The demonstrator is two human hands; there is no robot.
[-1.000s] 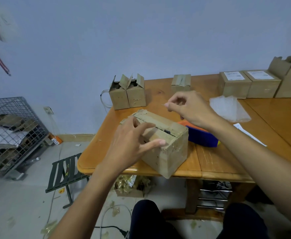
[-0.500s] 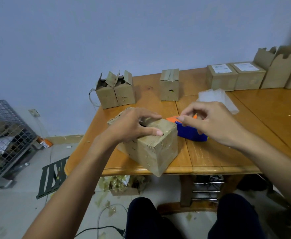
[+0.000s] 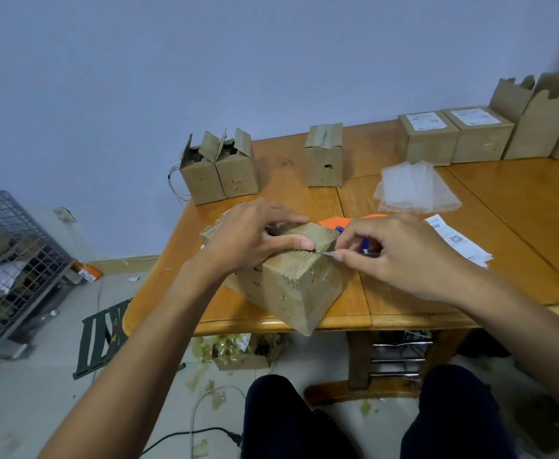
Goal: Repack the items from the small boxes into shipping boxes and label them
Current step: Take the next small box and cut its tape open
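A worn cardboard box (image 3: 291, 286) stands cornerwise at the table's front edge. My left hand (image 3: 255, 236) lies on its top, fingers curled over the flap and thumb along the top edge, holding it down. My right hand (image 3: 400, 256) pinches a thin grey object (image 3: 329, 255) whose tip touches the box's top right corner; I cannot tell what kind of object it is. An orange and blue tape dispenser (image 3: 341, 223) is mostly hidden behind both hands.
On the wooden table (image 3: 403, 313) stand two open small boxes (image 3: 218, 173), a taped small box (image 3: 323, 157), two labelled boxes (image 3: 453, 137), bubble wrap (image 3: 413, 187) and paper labels (image 3: 456, 240). Open cartons (image 3: 542, 120) stand far right. A wire crate (image 3: 10, 260) and a green stool (image 3: 102, 336) are on the floor at left.
My right hand came down from above the box to its top right corner. My left hand slid from the box's near side onto its top.
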